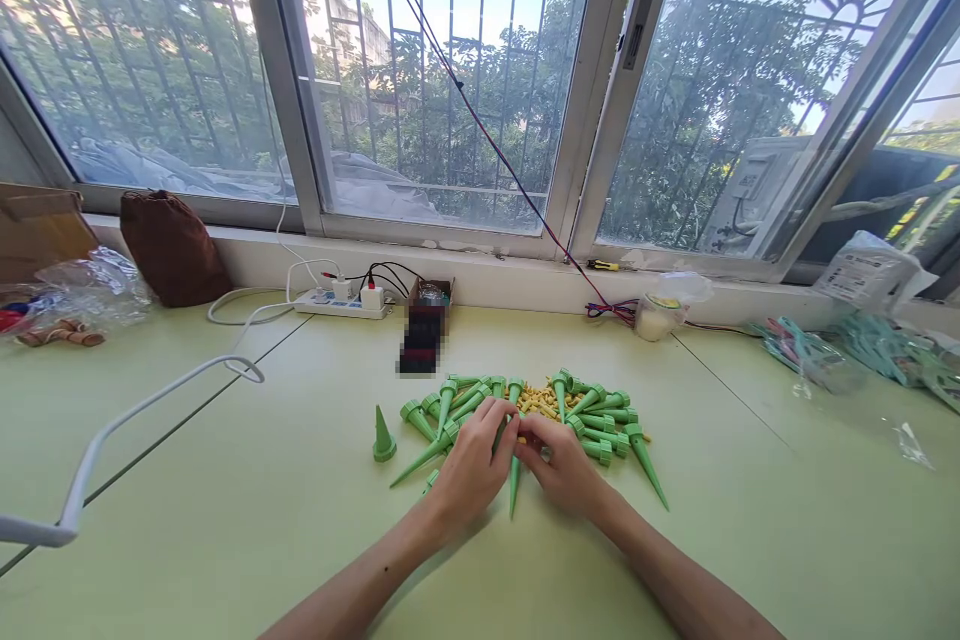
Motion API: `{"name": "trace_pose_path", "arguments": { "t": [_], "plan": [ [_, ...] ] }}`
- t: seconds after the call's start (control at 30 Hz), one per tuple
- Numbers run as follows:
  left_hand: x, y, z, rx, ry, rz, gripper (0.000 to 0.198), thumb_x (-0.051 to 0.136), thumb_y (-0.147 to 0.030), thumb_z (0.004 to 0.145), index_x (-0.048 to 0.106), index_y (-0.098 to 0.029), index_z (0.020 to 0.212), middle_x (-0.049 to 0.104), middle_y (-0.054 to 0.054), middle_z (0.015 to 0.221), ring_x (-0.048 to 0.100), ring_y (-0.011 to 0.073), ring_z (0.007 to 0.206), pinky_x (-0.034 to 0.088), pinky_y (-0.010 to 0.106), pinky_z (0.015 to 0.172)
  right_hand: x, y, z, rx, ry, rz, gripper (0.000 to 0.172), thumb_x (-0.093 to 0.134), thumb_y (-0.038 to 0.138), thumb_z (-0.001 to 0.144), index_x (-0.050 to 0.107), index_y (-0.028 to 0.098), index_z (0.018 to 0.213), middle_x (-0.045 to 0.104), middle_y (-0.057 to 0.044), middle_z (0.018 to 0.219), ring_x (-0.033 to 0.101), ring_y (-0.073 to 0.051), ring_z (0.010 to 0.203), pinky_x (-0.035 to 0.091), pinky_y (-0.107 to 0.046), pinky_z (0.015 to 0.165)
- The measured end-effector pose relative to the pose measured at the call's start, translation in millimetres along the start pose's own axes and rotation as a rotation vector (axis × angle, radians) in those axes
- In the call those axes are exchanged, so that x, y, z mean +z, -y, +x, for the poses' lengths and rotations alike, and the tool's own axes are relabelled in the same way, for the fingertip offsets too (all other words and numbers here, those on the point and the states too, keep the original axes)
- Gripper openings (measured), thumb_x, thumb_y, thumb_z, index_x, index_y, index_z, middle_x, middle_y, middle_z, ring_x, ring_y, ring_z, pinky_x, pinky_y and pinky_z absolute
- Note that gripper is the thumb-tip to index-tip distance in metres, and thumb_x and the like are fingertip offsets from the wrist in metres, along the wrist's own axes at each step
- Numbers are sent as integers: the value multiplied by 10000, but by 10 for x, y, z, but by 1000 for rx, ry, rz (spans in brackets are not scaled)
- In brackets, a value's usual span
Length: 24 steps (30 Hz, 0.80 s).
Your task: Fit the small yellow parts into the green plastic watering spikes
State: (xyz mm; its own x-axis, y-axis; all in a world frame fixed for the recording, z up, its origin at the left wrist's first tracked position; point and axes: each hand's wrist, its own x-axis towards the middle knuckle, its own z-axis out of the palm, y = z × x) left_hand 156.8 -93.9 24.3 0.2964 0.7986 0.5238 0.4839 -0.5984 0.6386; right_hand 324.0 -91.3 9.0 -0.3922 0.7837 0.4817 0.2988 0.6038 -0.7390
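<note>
My left hand (476, 460) and my right hand (562, 468) meet over the near side of a pile of green plastic plant-watering spikes. The left fingers are closed on one green spike (514, 492), its narrow tip pointing down toward me; they cover its top. Close against it, my right fingers are pinched together, with a bit of a small yellow piece (522, 440) showing at their tips. Similar green spikes (600, 422) lie left and right of the hands. Behind the fingers is a heap of small yellow pieces (546, 400).
One green spike (383, 436) stands point-up to the left. A white jointed arm (71, 510) reaches in from the left. A power strip (341, 303), small box (442, 295), jar (656, 316) and brown bag (172, 248) line the windowsill; plastic packets (810, 352) lie right.
</note>
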Motion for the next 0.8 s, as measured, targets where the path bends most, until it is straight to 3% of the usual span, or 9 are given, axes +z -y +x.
{"name": "trace_pose_path", "arguments": {
  "t": [0.13, 0.33, 0.53, 0.67, 0.8],
  "plan": [
    [-2, -1, -13, 0, 3, -4, 156, 407, -234, 1032, 549, -219, 969, 600, 21, 933, 584, 163, 828, 473, 293, 761, 11, -5, -2, 21, 20, 11, 166, 484, 236, 990, 557, 190, 848, 514, 19, 707, 434, -138, 632, 360, -254, 601],
    [-11, -29, -1, 4, 1, -1, 158, 409, -230, 1028, 553, -220, 964, 609, 21, 931, 591, 164, 824, 477, 292, 753, 11, -10, -4, -22, -5, -3, 69, 542, 214, 949, 568, 190, 890, 535, 4, 775, 472, -148, 689, 391, -256, 643],
    [-11, -26, 0, 2, 0, 8, 166, 401, -233, 1029, 554, -224, 965, 616, 28, 935, 597, 175, 831, 484, 305, 753, 10, -20, -9, 10, 24, 16, 157, 469, 230, 992, 560, 192, 870, 510, 19, 718, 434, -139, 641, 366, -256, 610],
    [-8, -13, -6, 2, 4, 2, 162, 399, -239, 1030, 553, -227, 983, 621, 37, 958, 604, 184, 858, 488, 318, 773, 10, -3, -13, -18, 5, -16, 83, 536, 213, 950, 554, 193, 872, 529, 6, 764, 456, -147, 681, 379, -257, 634],
    [-8, -10, -5, -6, 8, 10, 165, 396, -249, 1034, 550, -222, 984, 614, 38, 959, 598, 183, 865, 489, 327, 787, 17, -23, -21, 5, 24, 36, 113, 513, 177, 950, 531, 195, 839, 512, 21, 712, 451, -140, 646, 372, -254, 616]
  ]
}}
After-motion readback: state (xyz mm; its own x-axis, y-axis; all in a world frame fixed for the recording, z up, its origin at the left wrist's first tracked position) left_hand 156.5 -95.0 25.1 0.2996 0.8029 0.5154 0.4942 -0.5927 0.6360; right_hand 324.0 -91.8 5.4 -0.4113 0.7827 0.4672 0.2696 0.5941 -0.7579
